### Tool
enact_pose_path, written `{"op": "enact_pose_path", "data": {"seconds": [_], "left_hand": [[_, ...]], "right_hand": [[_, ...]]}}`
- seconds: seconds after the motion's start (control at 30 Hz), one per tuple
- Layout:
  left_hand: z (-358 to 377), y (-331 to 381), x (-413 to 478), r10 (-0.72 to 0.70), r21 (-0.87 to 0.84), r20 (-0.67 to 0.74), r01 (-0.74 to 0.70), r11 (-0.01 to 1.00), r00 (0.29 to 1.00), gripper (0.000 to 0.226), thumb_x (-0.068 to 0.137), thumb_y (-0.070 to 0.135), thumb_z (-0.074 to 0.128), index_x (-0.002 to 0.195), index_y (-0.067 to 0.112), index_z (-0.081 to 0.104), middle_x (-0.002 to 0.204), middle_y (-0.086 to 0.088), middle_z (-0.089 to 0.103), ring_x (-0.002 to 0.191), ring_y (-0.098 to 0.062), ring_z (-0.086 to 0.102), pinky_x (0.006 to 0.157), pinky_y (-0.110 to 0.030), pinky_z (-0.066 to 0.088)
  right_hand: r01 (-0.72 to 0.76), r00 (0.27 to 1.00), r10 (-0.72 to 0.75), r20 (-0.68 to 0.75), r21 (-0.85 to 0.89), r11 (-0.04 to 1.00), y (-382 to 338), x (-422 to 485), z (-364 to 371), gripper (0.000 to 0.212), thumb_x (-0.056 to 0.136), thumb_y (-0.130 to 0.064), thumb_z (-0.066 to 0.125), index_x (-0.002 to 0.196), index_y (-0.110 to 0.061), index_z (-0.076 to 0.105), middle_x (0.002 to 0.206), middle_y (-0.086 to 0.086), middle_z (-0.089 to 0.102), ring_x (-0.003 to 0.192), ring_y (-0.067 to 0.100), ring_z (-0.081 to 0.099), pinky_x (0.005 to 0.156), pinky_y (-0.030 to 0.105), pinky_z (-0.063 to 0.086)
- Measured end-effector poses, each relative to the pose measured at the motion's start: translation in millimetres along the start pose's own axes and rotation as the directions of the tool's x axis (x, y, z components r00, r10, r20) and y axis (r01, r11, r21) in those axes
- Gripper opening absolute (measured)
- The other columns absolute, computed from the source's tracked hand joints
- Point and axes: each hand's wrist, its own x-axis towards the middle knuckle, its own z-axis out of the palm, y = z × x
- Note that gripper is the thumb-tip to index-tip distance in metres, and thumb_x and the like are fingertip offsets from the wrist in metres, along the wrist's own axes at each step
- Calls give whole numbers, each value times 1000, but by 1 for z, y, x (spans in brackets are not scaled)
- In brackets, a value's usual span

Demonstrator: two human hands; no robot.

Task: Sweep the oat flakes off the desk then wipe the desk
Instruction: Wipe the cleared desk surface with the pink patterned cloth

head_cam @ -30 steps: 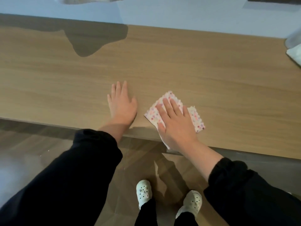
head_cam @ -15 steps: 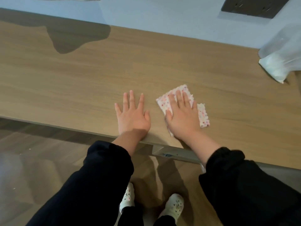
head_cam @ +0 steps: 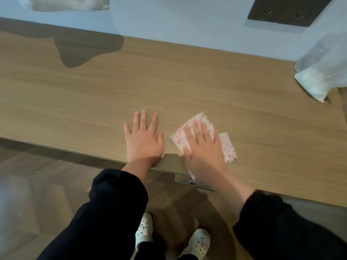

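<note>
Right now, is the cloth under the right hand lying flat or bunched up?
Flat. The spotted cloth lies on the desk, pressed by the right hand with straight fingers.

1. Desk (head_cam: 187, 87): long, flat top of light wood grain, running left to right.
2. Cloth (head_cam: 228, 147): white with pink dots, blurred, lying flat at the desk's near edge under the right hand (head_cam: 203, 147), one corner hanging over that edge.
</note>
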Motion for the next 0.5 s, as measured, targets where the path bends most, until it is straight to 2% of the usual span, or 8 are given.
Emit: {"op": "enact_pose_path", "data": {"seconds": [0.07,0.13,0.2,0.23,0.3,0.37,0.43,0.5], "left_hand": [[-1,0,0,-2,-1,6,2,1000,1000,61,97,45,21,154,31,6,162,-5,-3,148,-23,-9,119,-53,1],[-2,0,0,-3,-8,1,3,1000,1000,60,97,45,22,154,31,7,162,-4,-2,148,-22,-9,119,-52,0],[-2,0,0,-2,-19,-7,2,1000,1000,60,97,46,23,154,32,8,162,-3,-2,148,-21,-9,119,-52,0],[-2,0,1,-4,-24,-8,3,1000,1000,60,97,46,23,154,32,8,162,-3,-2,148,-20,-10,119,-51,0],[-2,0,0,-15,-24,-7,15,1000,1000,60,97,46,24,154,33,8,162,-2,-3,148,-20,-10,119,-51,-1],[-3,1,0,-22,-17,13,22,1000,1000,61,97,46,23,153,33,6,162,-1,-5,148,-19,-12,119,-50,-2],[-5,2,1,-32,-16,34,33,999,999,61,96,46,23,153,34,4,162,0,-7,148,-19,-14,119,-49,-4],[-5,3,3,-46,-14,50,47,999,998,62,96,46,24,153,34,3,162,0,-9,147,-18,-15,119,-49,-5]], "right_hand": [[124,992,-124,14,31,992,1,-30,4,60,100,-44,24,155,-23,12,163,4,5,151,22,-2,119,49,5],[140,989,-139,47,-13,990,27,-31,2,62,99,-49,17,156,-27,7,163,1,0,150,20,-7,119,49,3],[62,996,-56,63,-92,994,60,-10,-5,65,93,-51,1,153,-28,-9,161,1,-15,147,19,-17,119,48,-2],[-16,999,20,47,-89,996,73,5,-11,66,92,-51,0,153,-27,-10,161,1,-16,148,18,-17,120,48,-2],[-151,988,151,-7,-40,988,86,40,-24,64,96,-46,11,155,-25,-3,163,2,-10,149,20,-12,120,50,1],[-207,978,207,-20,4,978,75,75,-30,63,99,-43,19,156,-23,1,163,4,-7,150,22,-10,120,52,2],[-167,986,167,-29,12,986,42,103,-30,64,99,-43,21,156,-22,3,163,5,-6,150,24,-9,120,52,2],[-38,999,39,-26,3,999,9,120,-30,63,99,-43,20,156,-22,3,163,4,-6,150,23,-9,120,52,0]]}}
